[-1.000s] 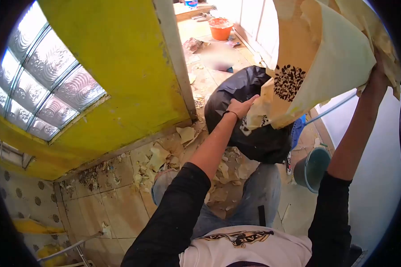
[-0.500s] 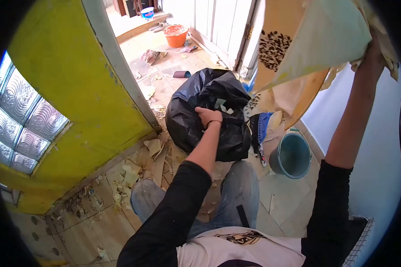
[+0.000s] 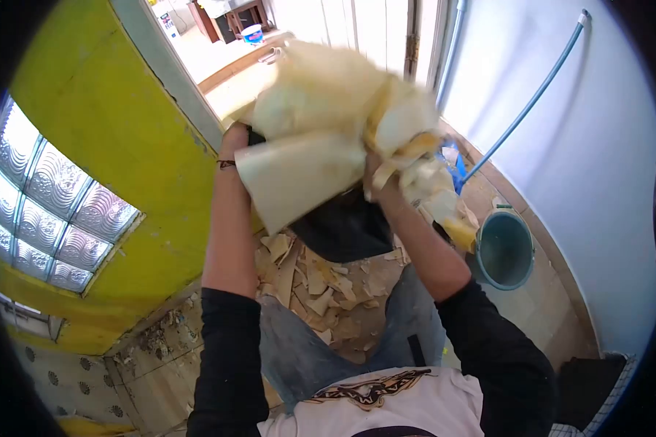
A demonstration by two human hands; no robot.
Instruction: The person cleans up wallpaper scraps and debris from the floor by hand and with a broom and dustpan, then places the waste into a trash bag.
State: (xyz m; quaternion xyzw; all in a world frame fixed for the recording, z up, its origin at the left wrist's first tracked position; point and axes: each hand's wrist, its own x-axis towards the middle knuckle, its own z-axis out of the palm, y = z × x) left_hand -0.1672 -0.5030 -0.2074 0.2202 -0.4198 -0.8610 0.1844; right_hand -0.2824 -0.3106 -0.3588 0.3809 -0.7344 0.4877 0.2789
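Observation:
A big bundle of peeled wallpaper, cream and yellowish and blurred by motion, is over the mouth of a black plastic bag. My right hand grips the bundle from its right side. At the bundle's left, my left hand is closed by a black edge of the bag, its fingers partly covered by the sheets. A stiff pale flap hangs down between my forearms and hides much of the bag. More torn wallpaper lies to the right of my right hand.
A teal bucket stands on the right by the white wall. A blue pipe slants down that wall. Wallpaper scraps litter the floor between my knees. On the left is a yellow-green wall with glass blocks.
My right hand has brought the wallpaper from the upper right down to the bag. My left hand has shifted left, and the bag's edge with it. The view has turned slightly right.

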